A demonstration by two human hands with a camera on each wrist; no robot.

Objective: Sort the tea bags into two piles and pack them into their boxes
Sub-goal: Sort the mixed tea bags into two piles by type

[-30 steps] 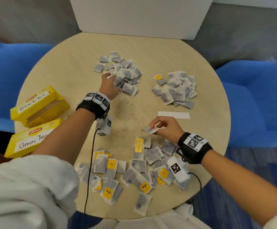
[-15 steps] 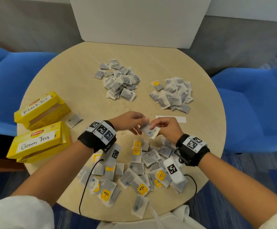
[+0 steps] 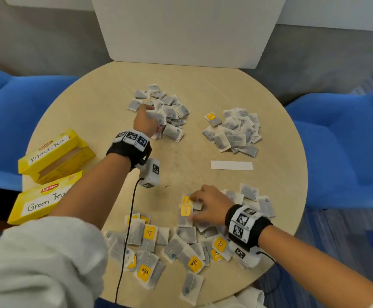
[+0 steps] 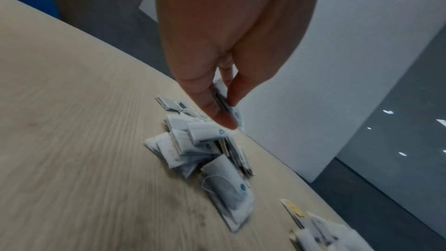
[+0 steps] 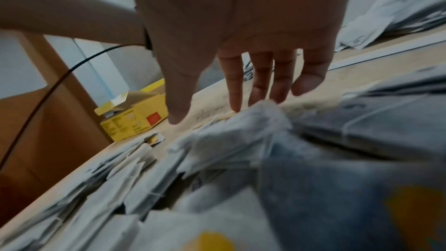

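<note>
Mid-sort, our left hand [image 4: 217, 91] pinches a tea bag [image 4: 225, 102] over its pile [image 3: 165, 112] to release; our right hand [image 3: 207, 205], fingers loose, must pick another.

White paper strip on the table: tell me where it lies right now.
In the head view the white paper strip lies flat on the table's right half, just below the right sorted pile and above the right hand.

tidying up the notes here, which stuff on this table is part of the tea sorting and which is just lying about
Part of the job:
- unsorted tea bags, near edge
- far left pile, left hand pinching a bag there
- far right pile
- Black Tea box
- Green Tea box
- right hand

Lying about:
- white paper strip
- blue chairs
</note>
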